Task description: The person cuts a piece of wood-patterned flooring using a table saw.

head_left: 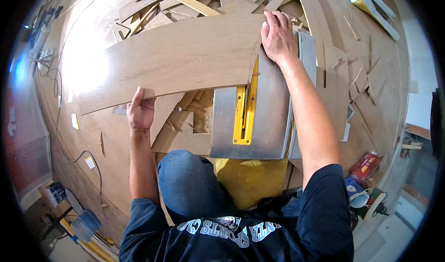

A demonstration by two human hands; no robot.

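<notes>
A long wood-look floor plank [176,58] lies across the far part of a grey metal table saw [273,109], reaching well out to the left. My left hand [140,111] grips its near edge close to the left end, thumb on top and fingers underneath. At the plank's right end, my right hand [279,37] is closed over the far corner with bent fingers. A yellow blade insert [249,127] is set in the saw top. The thin saw blade [247,93] stands in its slot, at the plank's near edge. A dark curved line runs across the plank near my right hand.
Offcuts [192,3] lie heaped beyond the saw, with more broken boards [366,76] to the right. A cable [58,118] winds over the floor at left. A red package [366,164] and a face mask [360,198] are at lower right. My knee [190,174] is close to the saw.
</notes>
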